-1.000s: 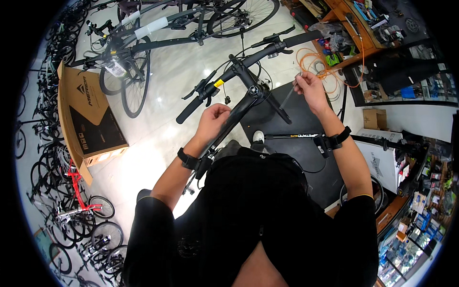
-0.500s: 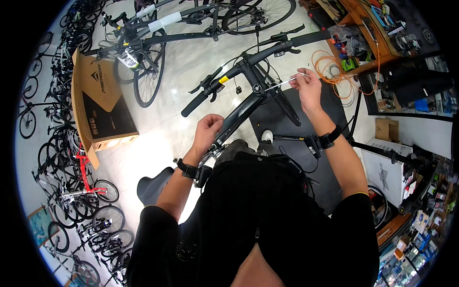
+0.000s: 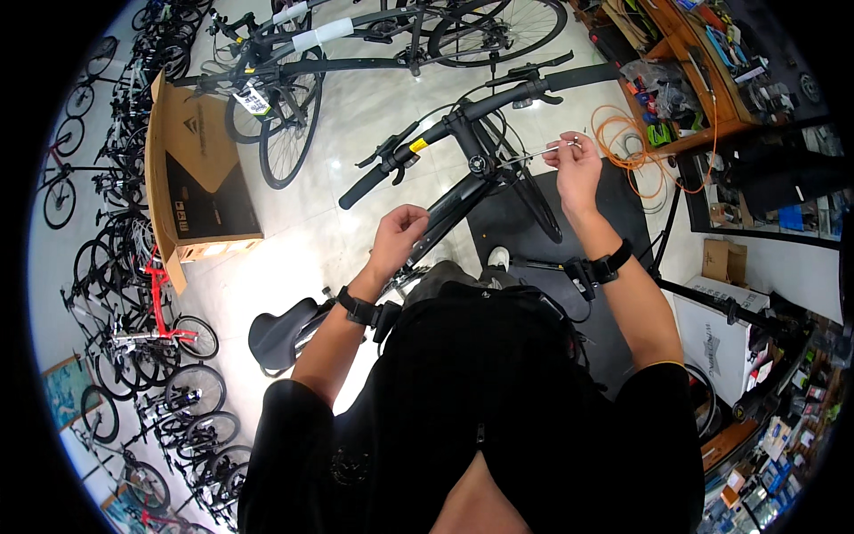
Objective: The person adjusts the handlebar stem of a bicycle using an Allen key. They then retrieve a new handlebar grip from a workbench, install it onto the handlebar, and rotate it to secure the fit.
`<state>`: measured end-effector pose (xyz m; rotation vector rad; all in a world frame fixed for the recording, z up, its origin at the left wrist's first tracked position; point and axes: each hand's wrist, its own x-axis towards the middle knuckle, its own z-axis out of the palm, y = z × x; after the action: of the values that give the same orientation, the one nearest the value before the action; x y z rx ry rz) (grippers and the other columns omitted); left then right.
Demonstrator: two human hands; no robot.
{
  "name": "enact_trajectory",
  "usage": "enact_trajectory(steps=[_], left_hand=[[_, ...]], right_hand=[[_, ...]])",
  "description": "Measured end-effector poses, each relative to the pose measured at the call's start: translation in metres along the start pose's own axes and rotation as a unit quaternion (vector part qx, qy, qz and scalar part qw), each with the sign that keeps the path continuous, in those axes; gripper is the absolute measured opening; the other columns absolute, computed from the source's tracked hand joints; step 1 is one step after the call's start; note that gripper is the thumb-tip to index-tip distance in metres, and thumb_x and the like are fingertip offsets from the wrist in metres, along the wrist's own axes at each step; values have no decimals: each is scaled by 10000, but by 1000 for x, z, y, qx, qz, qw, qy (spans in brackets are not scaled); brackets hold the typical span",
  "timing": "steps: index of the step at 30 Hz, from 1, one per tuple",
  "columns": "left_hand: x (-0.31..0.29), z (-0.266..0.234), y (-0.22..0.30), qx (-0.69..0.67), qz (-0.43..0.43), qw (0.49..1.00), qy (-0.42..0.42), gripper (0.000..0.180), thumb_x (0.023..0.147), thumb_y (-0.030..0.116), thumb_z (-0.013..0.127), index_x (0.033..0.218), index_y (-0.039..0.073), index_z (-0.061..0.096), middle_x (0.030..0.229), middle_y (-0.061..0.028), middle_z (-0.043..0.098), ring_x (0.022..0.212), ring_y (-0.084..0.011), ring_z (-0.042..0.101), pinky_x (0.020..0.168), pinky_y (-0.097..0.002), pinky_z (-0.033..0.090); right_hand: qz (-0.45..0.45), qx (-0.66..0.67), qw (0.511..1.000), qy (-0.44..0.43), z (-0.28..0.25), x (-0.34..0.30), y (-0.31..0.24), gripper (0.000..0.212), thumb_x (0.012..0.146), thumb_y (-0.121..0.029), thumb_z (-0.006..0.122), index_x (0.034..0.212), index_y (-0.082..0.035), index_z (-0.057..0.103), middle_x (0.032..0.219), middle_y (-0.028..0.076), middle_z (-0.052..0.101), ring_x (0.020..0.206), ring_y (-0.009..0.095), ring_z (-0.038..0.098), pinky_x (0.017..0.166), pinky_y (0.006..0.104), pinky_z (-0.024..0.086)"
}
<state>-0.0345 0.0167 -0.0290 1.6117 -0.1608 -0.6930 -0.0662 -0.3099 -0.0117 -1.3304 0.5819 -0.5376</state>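
Observation:
My right hand [image 3: 578,171] pinches a thin silver hex key [image 3: 543,153]. The key's far end reaches left to the stem [image 3: 480,165] of a dark bicycle, beside the round cap; exact contact is too small to make out. My left hand [image 3: 399,238] hovers over or beside the bicycle's dark frame [image 3: 449,214], fingers curled together. What it holds, if anything, is hidden. Ahead of my hands lies the handlebar [image 3: 498,100], with black grips, brake levers and a yellow band. The front wheel [image 3: 538,212] points toward the lower right.
A second bicycle [image 3: 356,64] stands beyond the handlebar, near an open cardboard box [image 3: 209,182]. An orange hose [image 3: 614,147] lies coiled by a wooden workbench [image 3: 703,116]. Under the front wheel is a black mat [image 3: 614,231]. A black saddle [image 3: 283,336] shows at lower left.
My left hand has shifted slightly up and right along the frame. My right hand still grips the hex key at the stem. The whole view has turned a little.

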Motion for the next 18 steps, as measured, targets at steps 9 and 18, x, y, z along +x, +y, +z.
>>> enact_trajectory(steps=[9,18], left_hand=[[18,34,16,36,28,999,-7,122,930,80,621,1024,4,635,804,11,619,704,-57,553,643,-222,466],[46,104,53,335,336,877,70,265,825,-27,600,1086,15,614,1043,-144,573,855,-282,596,781,-365,507]], right_hand=[[32,42,998,-36,4,0,8,103,992,-14,496,1088,5,527,885,114,658,703,150,657,645,260,543],[-22,-5,995,-93,-12,-5,11,86,990,-59,542,1004,8,593,842,78,656,730,125,643,651,260,518]])
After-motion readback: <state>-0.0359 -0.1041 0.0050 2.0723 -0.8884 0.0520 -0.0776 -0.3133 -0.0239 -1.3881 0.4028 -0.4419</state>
